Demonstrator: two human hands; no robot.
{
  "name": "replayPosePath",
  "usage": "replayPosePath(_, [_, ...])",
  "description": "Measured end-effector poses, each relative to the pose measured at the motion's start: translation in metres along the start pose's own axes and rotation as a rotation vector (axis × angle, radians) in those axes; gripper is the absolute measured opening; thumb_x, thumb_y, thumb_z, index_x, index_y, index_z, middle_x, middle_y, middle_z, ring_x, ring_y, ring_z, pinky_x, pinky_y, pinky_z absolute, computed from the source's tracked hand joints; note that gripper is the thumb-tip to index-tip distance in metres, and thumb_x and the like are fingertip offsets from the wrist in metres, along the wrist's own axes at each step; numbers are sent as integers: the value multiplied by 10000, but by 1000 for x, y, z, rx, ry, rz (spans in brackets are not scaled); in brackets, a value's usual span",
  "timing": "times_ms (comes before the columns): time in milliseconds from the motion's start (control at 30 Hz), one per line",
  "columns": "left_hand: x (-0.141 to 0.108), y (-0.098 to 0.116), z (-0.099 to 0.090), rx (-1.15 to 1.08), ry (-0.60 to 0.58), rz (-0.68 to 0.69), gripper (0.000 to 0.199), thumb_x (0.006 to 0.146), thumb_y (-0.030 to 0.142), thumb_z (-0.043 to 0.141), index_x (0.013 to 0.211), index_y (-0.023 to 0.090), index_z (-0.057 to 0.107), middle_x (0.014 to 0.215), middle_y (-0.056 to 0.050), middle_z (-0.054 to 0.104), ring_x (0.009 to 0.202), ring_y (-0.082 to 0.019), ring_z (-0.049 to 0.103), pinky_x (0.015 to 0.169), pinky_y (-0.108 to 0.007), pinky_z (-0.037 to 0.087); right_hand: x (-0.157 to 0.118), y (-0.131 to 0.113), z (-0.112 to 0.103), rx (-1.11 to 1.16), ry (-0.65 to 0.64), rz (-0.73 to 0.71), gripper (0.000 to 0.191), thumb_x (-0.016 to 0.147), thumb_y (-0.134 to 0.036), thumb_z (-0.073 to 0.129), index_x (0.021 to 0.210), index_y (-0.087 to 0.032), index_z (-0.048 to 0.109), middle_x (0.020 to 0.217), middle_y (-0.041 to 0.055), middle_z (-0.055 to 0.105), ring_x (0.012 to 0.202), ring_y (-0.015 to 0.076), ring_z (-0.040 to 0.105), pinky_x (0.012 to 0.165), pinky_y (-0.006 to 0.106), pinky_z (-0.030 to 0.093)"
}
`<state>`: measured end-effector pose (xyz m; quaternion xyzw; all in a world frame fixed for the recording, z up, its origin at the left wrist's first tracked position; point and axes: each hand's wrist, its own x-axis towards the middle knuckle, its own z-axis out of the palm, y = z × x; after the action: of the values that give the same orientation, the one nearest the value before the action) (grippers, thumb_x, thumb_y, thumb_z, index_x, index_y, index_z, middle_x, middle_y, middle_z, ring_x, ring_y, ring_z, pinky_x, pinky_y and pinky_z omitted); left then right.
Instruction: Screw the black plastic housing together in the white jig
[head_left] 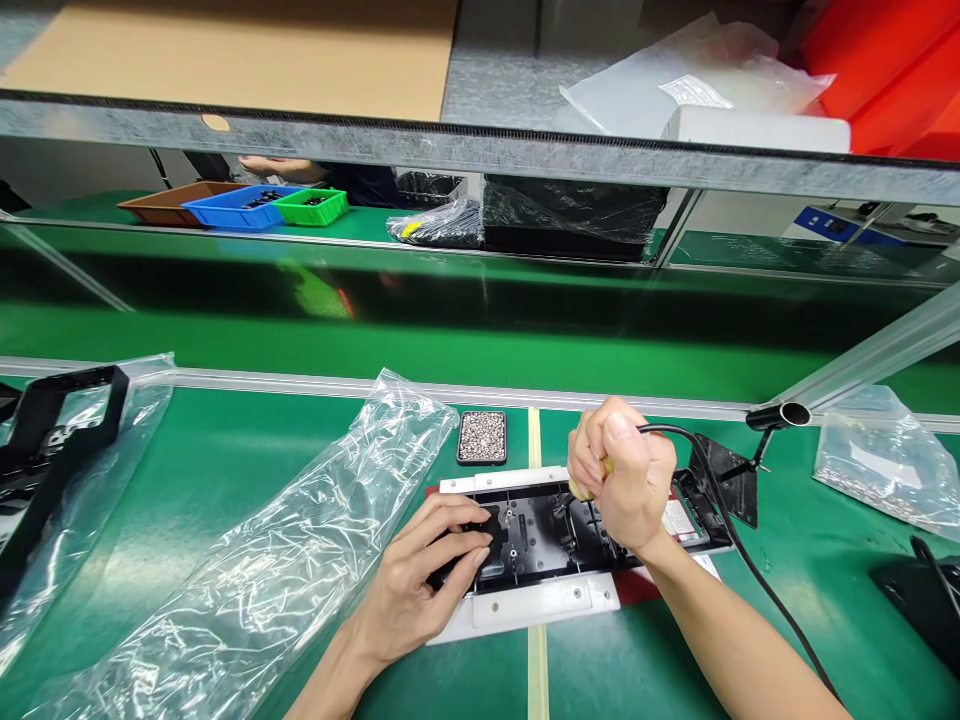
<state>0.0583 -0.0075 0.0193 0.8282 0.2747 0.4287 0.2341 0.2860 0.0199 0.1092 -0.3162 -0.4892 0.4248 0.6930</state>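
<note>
A long black plastic housing [538, 560] lies in a white fixture [525, 606] on the green table. My left hand [420, 570] rests with bent, slightly spread fingers on the housing's left end, touching a dark part there. My right hand [626, 475] is wrapped round a yellowish handle [581, 488] with a black cable [739, 545] running off to the right. It is held over the right half of the housing, and the tool's tip is hidden below the fist. Just behind the fixture sits a small black tray of screws [482, 438].
A clear plastic bag [277, 530] lies left of the fixture. Bagged black frames [67, 450] are at far left, a bag of small parts [885, 460] at right. A metal tube [780, 415] stands behind. Across the partition are bins [244, 208] and a person's hand [277, 168].
</note>
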Motion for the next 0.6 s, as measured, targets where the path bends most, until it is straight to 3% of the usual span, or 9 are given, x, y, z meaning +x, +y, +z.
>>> replayPosePath(600, [-1, -1, 0, -4, -15, 3, 234, 995, 39, 608, 1156, 180, 702, 1216, -117, 645, 1161, -270, 594, 967, -466, 527, -1, 2, -1, 2, -26, -16, 434, 1042, -389, 529, 673, -194, 411, 559, -54, 358, 435, 65, 304, 388, 196, 263])
